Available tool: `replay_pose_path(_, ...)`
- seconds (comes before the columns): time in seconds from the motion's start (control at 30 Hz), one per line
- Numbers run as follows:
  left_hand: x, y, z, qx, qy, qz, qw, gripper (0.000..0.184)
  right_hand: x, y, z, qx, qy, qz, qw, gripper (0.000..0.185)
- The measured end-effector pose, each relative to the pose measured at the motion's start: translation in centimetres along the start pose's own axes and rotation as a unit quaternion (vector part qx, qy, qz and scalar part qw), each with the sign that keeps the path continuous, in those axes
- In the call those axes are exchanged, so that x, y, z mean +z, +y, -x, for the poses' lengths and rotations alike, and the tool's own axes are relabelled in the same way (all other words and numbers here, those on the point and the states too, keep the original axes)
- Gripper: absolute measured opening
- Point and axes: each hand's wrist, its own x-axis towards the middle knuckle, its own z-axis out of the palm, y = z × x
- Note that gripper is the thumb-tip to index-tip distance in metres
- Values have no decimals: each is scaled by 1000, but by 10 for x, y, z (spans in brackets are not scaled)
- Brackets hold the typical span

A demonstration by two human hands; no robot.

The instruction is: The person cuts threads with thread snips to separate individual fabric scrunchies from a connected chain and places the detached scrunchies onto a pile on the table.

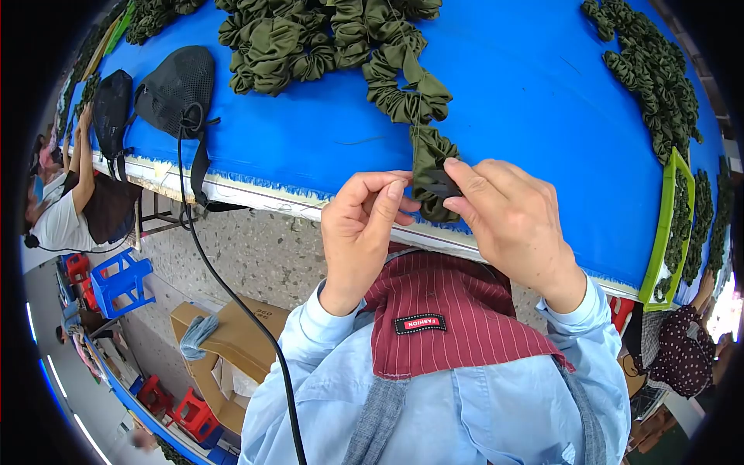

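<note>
A dark green scrunchie hangs at the front edge of the blue table, joined to a chain of gathered scrunchies that runs up to a heap. My left hand is closed in a pinch at the scrunchie's left edge. On the other side, my right hand pinches its right side between thumb and forefinger. A dark, flat piece shows at my right fingertips; whether it is cloth or a small tool I cannot tell.
The blue tabletop has a frayed front edge. Black mesh bags and a cable are at the left. More scrunchies and a green tray lie right. A person, a blue stool and a cardboard box are lower left.
</note>
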Motion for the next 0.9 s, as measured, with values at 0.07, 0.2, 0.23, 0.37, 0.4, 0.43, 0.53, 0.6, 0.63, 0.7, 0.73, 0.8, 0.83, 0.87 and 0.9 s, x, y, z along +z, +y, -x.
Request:
replay_pose_path(0.07, 0, 0, 1, 9, -1, -15, 1000, 15, -4, -3, -4, -5, -15, 17, 1000, 24)
replay_pose_path(0.2, 0, -1, 3, 33, -5, -63, 997, 14, -8, -8, -9, -20, -58, 67, 996, 28)
replay_pose_path(0.23, 1, -1, 3, 43, -5, -76, 996, 14, -7, -10, -10, -25, -55, 84, 995, 27)
replay_pose_path(0.37, 1, -3, 3, 72, -4, -115, 991, 12, -6, -13, -12, -42, -45, 137, 989, 25)
replay_pose_path(0.4, 1, -3, 3, 83, -3, -136, 987, 12, -6, -13, -12, -44, -43, 142, 988, 25)
replay_pose_path(0.43, 2, -2, 3, 95, -2, -157, 983, 12, -6, -13, -12, -46, -42, 147, 987, 25)
replay_pose_path(0.53, 3, -2, 2, 119, -1, -200, 973, 11, -6, -13, -11, -50, -39, 157, 986, 24)
replay_pose_path(0.6, 5, -5, 0, 114, 8, -175, 978, 9, -4, -10, -7, -22, -21, 123, 992, 23)
replay_pose_path(0.63, 6, -7, -1, 111, 12, -162, 980, 8, -2, -9, -5, -9, -12, 106, 994, 22)
replay_pose_path(0.7, 7, -8, -2, 108, 22, -148, 983, 7, 0, -6, -1, 1, -7, 88, 996, 21)
replay_pose_path(0.73, 8, -9, -2, 104, 16, -139, 985, 7, 1, -4, 1, 11, 1, 77, 997, 20)
replay_pose_path(0.8, 9, -10, -3, 95, 3, -124, 988, 8, 4, -2, 6, 34, 16, 53, 998, 16)
replay_pose_path(0.83, 9, -10, -3, 91, -6, -116, 989, 9, 6, -1, 9, 48, 24, 42, 998, 15)
replay_pose_path(0.87, 10, -10, -3, 90, -8, -115, 989, 9, 8, -2, 11, 49, 24, 43, 998, 15)
replay_pose_path(0.9, 10, -11, -3, 81, -11, -87, 993, 9, 11, -4, 12, 87, 41, -8, 995, 15)
